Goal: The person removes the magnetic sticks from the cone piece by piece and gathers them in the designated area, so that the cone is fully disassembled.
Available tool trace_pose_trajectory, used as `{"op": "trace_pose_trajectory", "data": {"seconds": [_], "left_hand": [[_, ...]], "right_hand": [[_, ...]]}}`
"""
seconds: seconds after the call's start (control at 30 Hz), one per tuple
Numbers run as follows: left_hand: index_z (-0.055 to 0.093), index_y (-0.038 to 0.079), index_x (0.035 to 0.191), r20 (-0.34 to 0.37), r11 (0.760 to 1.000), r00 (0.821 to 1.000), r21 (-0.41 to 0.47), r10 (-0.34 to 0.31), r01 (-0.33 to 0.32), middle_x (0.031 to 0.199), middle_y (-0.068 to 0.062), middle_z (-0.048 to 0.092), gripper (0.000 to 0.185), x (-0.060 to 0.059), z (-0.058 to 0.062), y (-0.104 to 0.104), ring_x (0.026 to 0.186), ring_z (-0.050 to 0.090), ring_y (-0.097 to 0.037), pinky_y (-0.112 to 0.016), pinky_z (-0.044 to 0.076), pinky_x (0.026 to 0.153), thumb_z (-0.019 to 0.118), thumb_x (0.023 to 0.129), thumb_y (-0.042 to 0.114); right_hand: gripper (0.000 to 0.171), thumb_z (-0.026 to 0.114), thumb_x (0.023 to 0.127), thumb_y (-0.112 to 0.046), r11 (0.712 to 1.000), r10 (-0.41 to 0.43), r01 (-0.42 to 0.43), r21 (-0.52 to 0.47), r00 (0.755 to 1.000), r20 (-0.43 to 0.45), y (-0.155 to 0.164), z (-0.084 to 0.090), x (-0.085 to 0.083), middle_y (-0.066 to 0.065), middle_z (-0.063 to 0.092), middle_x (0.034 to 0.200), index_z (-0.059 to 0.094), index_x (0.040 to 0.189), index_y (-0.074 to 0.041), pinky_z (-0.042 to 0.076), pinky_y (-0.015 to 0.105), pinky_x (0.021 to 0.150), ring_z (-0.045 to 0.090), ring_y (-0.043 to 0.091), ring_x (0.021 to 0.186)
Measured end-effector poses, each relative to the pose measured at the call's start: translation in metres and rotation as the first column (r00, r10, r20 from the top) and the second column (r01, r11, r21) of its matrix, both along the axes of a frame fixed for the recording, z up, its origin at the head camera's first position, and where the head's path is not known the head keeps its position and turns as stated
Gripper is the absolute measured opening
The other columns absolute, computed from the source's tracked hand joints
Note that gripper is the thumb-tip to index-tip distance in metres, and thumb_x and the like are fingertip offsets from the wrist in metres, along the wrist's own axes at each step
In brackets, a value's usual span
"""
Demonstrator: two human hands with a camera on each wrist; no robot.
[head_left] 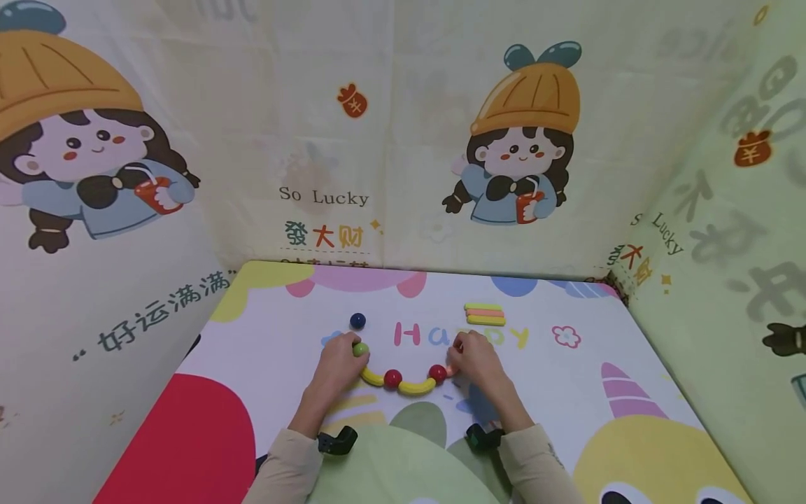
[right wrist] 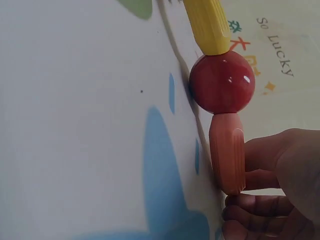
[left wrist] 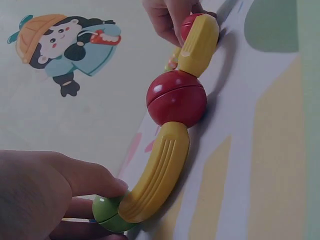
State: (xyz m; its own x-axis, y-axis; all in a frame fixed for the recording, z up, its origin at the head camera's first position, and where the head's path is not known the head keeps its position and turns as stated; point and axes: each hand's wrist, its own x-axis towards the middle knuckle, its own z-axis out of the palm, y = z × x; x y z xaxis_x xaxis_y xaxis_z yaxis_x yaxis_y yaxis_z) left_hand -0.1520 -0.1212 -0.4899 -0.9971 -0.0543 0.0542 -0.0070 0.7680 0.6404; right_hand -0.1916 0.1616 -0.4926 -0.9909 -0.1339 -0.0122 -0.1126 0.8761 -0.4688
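Note:
A curved chain of toy balls and rods lies low over the printed tabletop between the two hands. From the left it runs as a green ball [head_left: 360, 349], a yellow curved rod [left wrist: 157, 172], a red ball [head_left: 393, 379], a second yellow rod [head_left: 415, 388], another red ball [right wrist: 222, 81] and an orange rod [right wrist: 227, 152]. My left hand [head_left: 336, 365] pinches the green ball, which joins the rod's lower end in the left wrist view. At the other end, my right hand [head_left: 478, 358] holds the orange rod between its fingers.
Behind the left hand sits a dark blue ball [head_left: 357, 321]. Several yellow and orange rods [head_left: 485, 314] lie side by side farther back on the right. The tabletop [head_left: 541, 392] carries colourful prints, and a cartoon-printed cloth [head_left: 403, 154] walls it in at the back and sides.

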Motion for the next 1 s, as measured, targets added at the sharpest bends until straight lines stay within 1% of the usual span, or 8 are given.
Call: {"op": "trace_pose_trajectory", "data": {"seconds": [0.1, 0.2, 0.37, 0.47, 0.7, 0.83, 0.93, 1.0], "left_hand": [[0.068, -0.004, 0.114, -0.003, 1.0, 1.0, 0.003, 0.021, -0.021, 0.103, -0.015, 0.068, 0.036, 0.003, -0.001, -0.003, 0.085, 0.057, -0.022, -0.038, 0.054, 0.077, 0.07, 0.085, 0.018], [0.069, -0.004, 0.113, -0.019, 0.999, 0.999, 0.006, 0.036, -0.036, 0.104, -0.015, 0.069, 0.035, 0.007, 0.0, -0.006, 0.088, 0.059, -0.023, -0.042, 0.055, 0.082, 0.07, 0.085, 0.018], [0.069, -0.004, 0.113, -0.04, 0.998, 0.997, -0.005, 0.061, -0.061, 0.106, -0.017, 0.069, 0.037, 0.013, 0.001, -0.01, 0.092, 0.061, -0.027, -0.045, 0.054, 0.084, 0.068, 0.084, 0.019], [0.069, -0.004, 0.113, -0.036, 0.997, 0.996, -0.013, 0.077, -0.077, 0.106, -0.017, 0.069, 0.038, 0.014, 0.0, -0.011, 0.092, 0.061, -0.027, -0.044, 0.053, 0.084, 0.068, 0.084, 0.02], [0.068, -0.005, 0.115, -0.006, 0.997, 0.997, -0.002, 0.079, -0.079, 0.106, -0.018, 0.068, 0.04, 0.015, -0.001, -0.012, 0.086, 0.057, -0.024, -0.04, 0.052, 0.078, 0.067, 0.085, 0.021], [0.068, -0.006, 0.115, -0.012, 0.997, 0.997, -0.007, 0.075, -0.076, 0.105, -0.018, 0.067, 0.039, 0.014, -0.002, -0.011, 0.085, 0.057, -0.024, -0.039, 0.052, 0.076, 0.066, 0.086, 0.021], [0.067, -0.006, 0.116, -0.015, 0.997, 0.997, -0.015, 0.071, -0.071, 0.107, -0.02, 0.067, 0.04, 0.015, -0.002, -0.01, 0.087, 0.058, -0.026, -0.042, 0.054, 0.079, 0.067, 0.087, 0.022], [0.067, -0.006, 0.118, -0.012, 0.997, 0.997, -0.026, 0.071, -0.071, 0.111, -0.022, 0.066, 0.042, 0.015, -0.001, -0.01, 0.093, 0.061, -0.03, -0.046, 0.054, 0.086, 0.067, 0.088, 0.024]], "right_hand": [[0.012, 0.067, 0.088, -0.016, 1.0, -0.008, 0.008, 0.006, 1.0, -0.012, 0.004, 0.0, 0.001, 0.006, 0.061, 0.08, 0.07, 0.089, -0.005, 0.047, 0.03, 0.066, 0.053, 0.018, 0.073], [0.012, 0.066, 0.088, -0.016, 1.0, -0.025, 0.025, 0.008, 1.0, 0.005, 0.006, 0.001, 0.003, 0.005, 0.061, 0.076, 0.069, 0.087, -0.004, 0.045, 0.029, 0.062, 0.053, 0.018, 0.069], [0.013, 0.065, 0.089, -0.015, 1.0, -0.031, 0.031, 0.005, 0.999, 0.015, 0.011, 0.002, 0.006, 0.003, 0.057, 0.069, 0.065, 0.078, -0.007, 0.04, 0.026, 0.057, 0.051, 0.017, 0.064], [0.016, 0.064, 0.089, -0.015, 1.0, -0.027, 0.027, 0.005, 1.0, 0.004, 0.013, 0.002, 0.007, 0.003, 0.056, 0.066, 0.063, 0.075, -0.007, 0.038, 0.026, 0.055, 0.05, 0.017, 0.062], [0.017, 0.063, 0.089, -0.014, 1.0, -0.018, 0.018, 0.007, 1.0, -0.022, 0.015, 0.001, 0.008, 0.003, 0.054, 0.065, 0.061, 0.073, -0.007, 0.037, 0.027, 0.054, 0.049, 0.017, 0.061], [0.019, 0.064, 0.091, -0.016, 1.0, -0.019, 0.019, 0.008, 1.0, -0.019, 0.015, 0.001, 0.008, 0.004, 0.054, 0.065, 0.061, 0.074, -0.007, 0.037, 0.026, 0.054, 0.049, 0.017, 0.061], [0.02, 0.065, 0.093, -0.019, 1.0, -0.029, 0.029, 0.006, 1.0, -0.001, 0.014, 0.002, 0.007, 0.004, 0.056, 0.068, 0.063, 0.078, -0.007, 0.039, 0.026, 0.056, 0.05, 0.017, 0.063], [0.018, 0.067, 0.093, -0.021, 0.999, -0.031, 0.031, 0.008, 1.0, 0.004, 0.014, 0.003, 0.007, 0.005, 0.057, 0.072, 0.065, 0.081, -0.007, 0.04, 0.027, 0.058, 0.051, 0.017, 0.066]]}}
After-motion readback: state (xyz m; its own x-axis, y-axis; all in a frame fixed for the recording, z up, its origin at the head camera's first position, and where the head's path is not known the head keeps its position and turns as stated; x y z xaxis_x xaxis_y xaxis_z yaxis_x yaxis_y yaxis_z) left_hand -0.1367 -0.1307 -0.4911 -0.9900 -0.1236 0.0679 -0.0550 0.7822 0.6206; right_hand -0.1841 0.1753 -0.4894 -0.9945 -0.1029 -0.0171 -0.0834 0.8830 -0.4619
